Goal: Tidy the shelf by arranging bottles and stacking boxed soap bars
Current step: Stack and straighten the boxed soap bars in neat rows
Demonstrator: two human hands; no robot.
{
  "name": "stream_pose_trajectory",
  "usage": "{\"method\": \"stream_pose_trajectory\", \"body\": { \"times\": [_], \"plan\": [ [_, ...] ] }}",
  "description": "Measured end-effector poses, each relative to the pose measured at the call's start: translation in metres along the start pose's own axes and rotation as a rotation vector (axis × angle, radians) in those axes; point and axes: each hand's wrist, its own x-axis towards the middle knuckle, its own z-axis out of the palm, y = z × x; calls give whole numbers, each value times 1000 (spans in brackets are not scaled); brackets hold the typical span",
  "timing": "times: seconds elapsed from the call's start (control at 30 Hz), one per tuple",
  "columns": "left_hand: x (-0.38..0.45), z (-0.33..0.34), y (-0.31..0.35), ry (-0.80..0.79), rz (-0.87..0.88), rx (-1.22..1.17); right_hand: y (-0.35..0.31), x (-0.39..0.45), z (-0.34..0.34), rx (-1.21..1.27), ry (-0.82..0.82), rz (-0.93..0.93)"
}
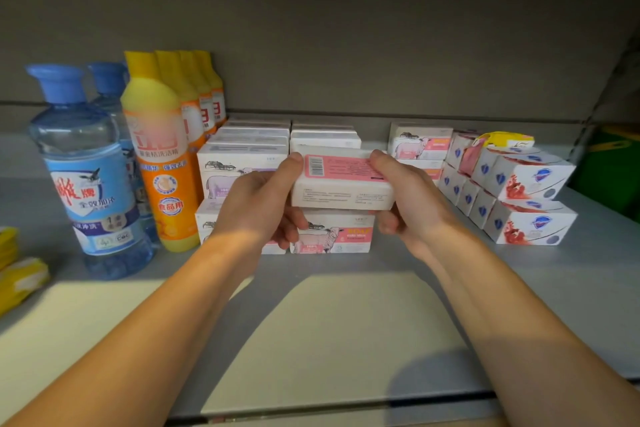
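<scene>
Both hands hold one boxed soap bar above the soap stacks, mid-shelf.

Far left, yellow packets (pixel 19 279) at the shelf (pixel 346 305) edge. Then two clear blue-capped bottles (pixel 85 166), one behind the other, and a row of orange bottles (pixel 161 156) with yellow tops running back. Centre: white soap boxes (pixel 242 166) printed with a sheep, stacked two high in rows. Left hand (pixel 258 204) grips the left end of the held soap box (pixel 343 184), thumb on top, fingers curled under; right hand (pixel 408 204) grips the right end likewise. Box tilted, pink barcode face up. Right: more sheep boxes (pixel 419 142), then white boxes with blue shields (pixel 519 198) stacked at an angle, a yellow packet (pixel 505 140) on top. Grey, smooth shelf.
</scene>
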Motion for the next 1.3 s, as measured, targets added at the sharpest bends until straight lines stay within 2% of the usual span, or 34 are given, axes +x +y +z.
{"method": "stream_pose_trajectory", "body": {
  "times": [0.1,0.17,0.27,0.37,0.43,0.57,0.67,0.77,0.9,1.03,1.13,1.2,1.3],
  "plan": [
    [1,-1,-1,6,17,24,0,0,-1,10,-21,-1],
    [2,-2,-3,13,47,44,-1,-2,-1,-45,27,-44],
    [2,-2,-5,42,91,64,-3,-4,-3,-235,123,-194],
    [1,-1,-4,20,141,-47,-6,-3,-5,-347,136,-372],
    [0,0,-2,-21,165,-139,-6,-4,-5,-258,81,-430],
    [-1,0,6,-57,114,-286,-8,-6,-7,1,-73,-410],
    [-1,3,8,-59,83,-366,-4,-4,-3,-26,-51,-437],
    [-3,8,1,-41,198,-304,1,-3,2,-173,-24,-512],
    [1,4,-2,72,345,-104,-1,-3,1,-147,-108,-527],
    [-2,2,-1,77,526,171,3,3,-4,-430,-38,-562],
    [-8,3,-3,95,736,405,5,4,-5,-645,-22,-651],
    [-8,3,-5,96,866,508,4,4,-5,-656,-26,-703],
    [-6,3,-5,123,887,542,4,2,-4,-624,18,-750]
  ]
}}
